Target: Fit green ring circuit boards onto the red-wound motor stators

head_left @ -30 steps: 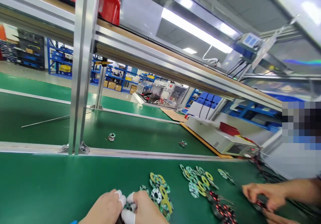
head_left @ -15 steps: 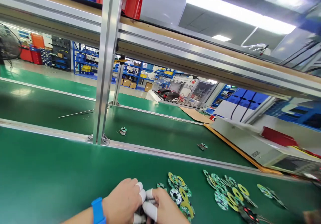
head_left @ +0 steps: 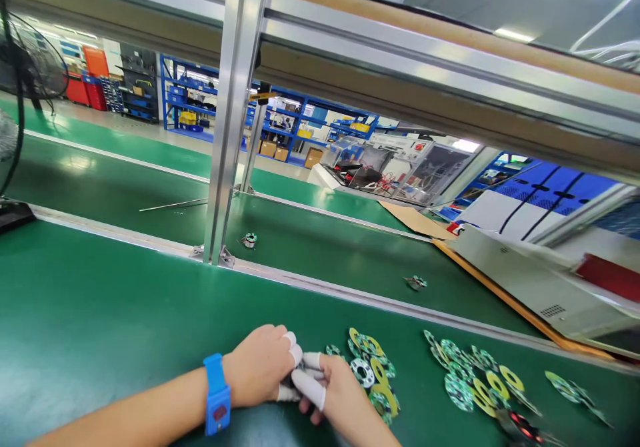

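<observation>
Across the green bench point(head_left: 125, 313), a far spread of ring boards point(head_left: 461, 371) at three o'clock from the grasp, plus a nearer cluster point(head_left: 370, 373) on that bearing, lie loose, seemingly not yet used. The left hand point(head_left: 260, 370) and right hand point(head_left: 340, 390) pinch together. One coil piece point(head_left: 250, 239) sits at eleven o'clock, another coil piece point(head_left: 418, 283) at two. Gripped between both hands is a small part point(head_left: 301, 365), too hidden to judge finished.

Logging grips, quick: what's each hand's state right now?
Left hand: closed at a small part, mostly hidden; can't tell what.
Right hand: closed, apparently pinching that same part.
</observation>
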Demonstrator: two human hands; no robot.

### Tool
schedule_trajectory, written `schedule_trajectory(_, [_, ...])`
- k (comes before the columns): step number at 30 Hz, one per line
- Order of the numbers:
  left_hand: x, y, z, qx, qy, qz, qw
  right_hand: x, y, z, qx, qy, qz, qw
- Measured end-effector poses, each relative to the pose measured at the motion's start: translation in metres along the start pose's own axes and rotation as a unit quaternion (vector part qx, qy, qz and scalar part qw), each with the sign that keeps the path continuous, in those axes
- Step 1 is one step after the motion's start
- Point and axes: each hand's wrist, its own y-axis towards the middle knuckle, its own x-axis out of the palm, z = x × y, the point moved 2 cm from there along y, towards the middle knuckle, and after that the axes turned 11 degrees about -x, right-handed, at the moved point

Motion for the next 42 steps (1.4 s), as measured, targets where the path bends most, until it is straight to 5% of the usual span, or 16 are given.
schedule_trajectory(9, [-0.003,-0.002,-0.004,-0.097,-0.108,-0.025,0.989,0.001,0.001,0.001,-0.062,-0.034,0.079,0.994])
schedule_trajectory(22, [-0.011,-0.001,-0.005,-0.002,-0.008,-0.034,0.999,0.004,-0.001,-0.014,-0.059,0.078,0.026,0.995])
schedule_trajectory(32, [0.003,-0.001,-0.009,0.039,0.000,0.009,0.999,0.006,-0.003,-0.012,-0.046,0.085,0.029,0.995])
schedule_trajectory(42, [-0.001,0.002,-0.024,0.006,-0.117,0.035,0.992,-0.014,0.000,0.003,-0.014,0.132,0.066,0.989])
